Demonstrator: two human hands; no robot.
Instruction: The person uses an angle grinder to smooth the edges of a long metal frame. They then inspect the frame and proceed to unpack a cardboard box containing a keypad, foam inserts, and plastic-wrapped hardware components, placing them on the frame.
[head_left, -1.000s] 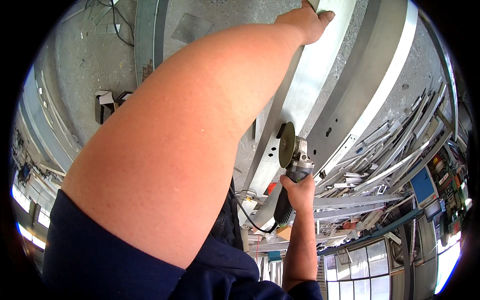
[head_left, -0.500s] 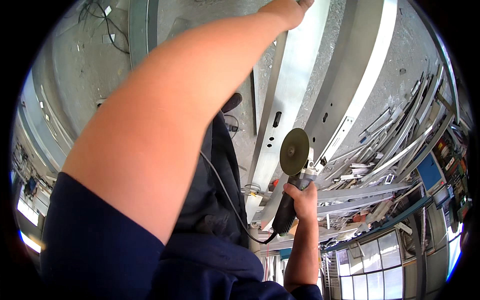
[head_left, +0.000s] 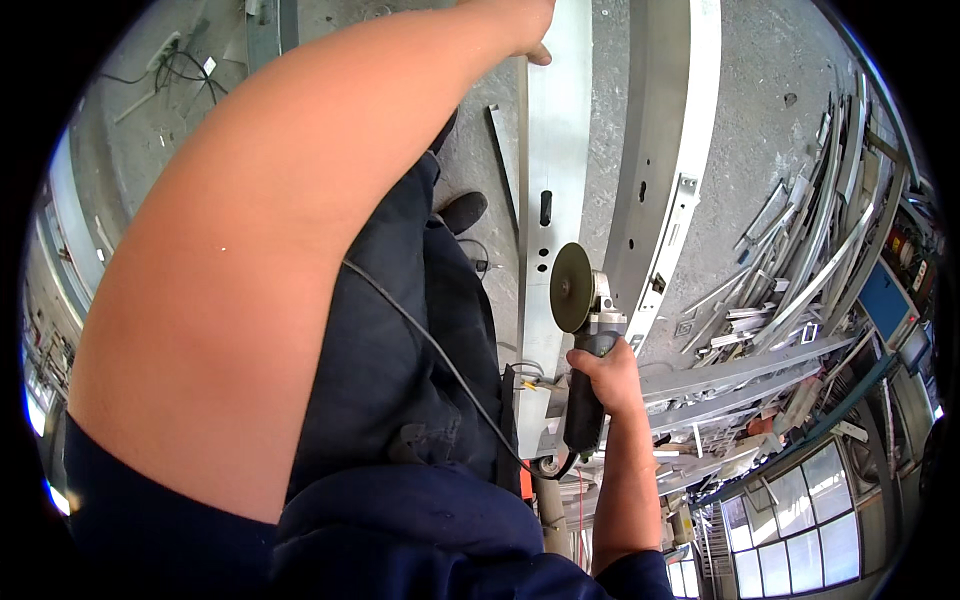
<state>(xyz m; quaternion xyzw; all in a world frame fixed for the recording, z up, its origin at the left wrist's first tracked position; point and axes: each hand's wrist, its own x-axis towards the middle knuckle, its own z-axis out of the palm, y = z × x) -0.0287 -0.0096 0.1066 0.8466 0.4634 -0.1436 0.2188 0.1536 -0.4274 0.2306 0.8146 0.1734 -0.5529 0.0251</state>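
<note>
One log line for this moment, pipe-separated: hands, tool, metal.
right hand: grips angle grinder | left hand: at slotted metal profile, partly cropped | disc: overlaps profile in view, contact unclear

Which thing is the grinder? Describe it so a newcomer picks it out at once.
Find the pale metal beam just right of the dark trousers. By its lower right edge, the right hand grips the grinder. Unlike the long beam, it carries a round olive disc on a dark body.
</note>
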